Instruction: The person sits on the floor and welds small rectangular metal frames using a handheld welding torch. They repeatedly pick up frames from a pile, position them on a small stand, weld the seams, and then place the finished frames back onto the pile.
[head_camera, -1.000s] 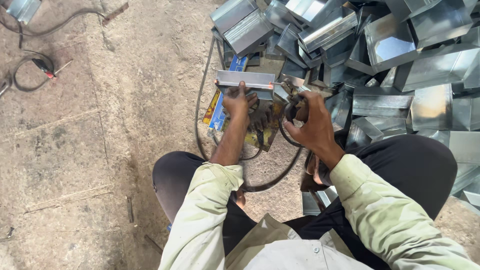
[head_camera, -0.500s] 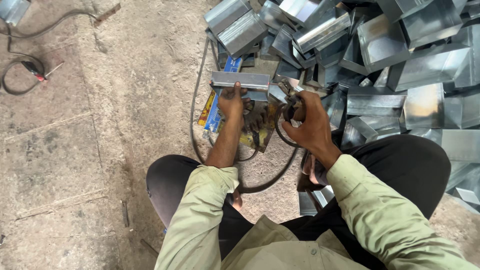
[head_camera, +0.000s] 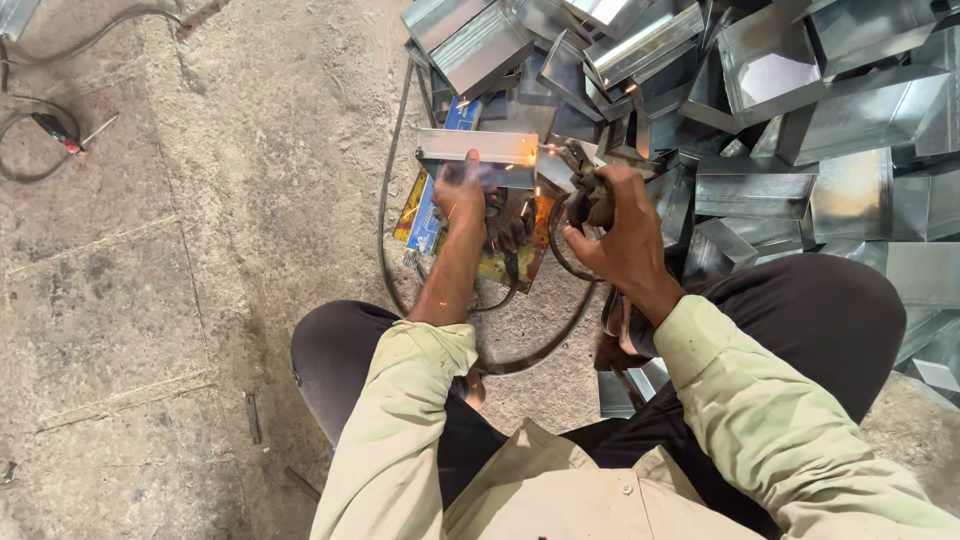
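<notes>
Two bare hands work one small folded piece of shiny sheet metal (head_camera: 478, 152), which sits above a worn coloured board on the concrete floor (head_camera: 200, 250), close to the left edge of the heap of galvanised metal boxes (head_camera: 800, 100). The left hand (head_camera: 463, 190) presses down on the piece's near edge, fingers flat, pinning it steady. The right hand (head_camera: 612, 215) is clenched around a dark welding holder (head_camera: 578, 170), its tip meeting the piece's right end, where a bright spark shows. A black cable (head_camera: 385, 200) loops along the floor beside the board.
</notes>
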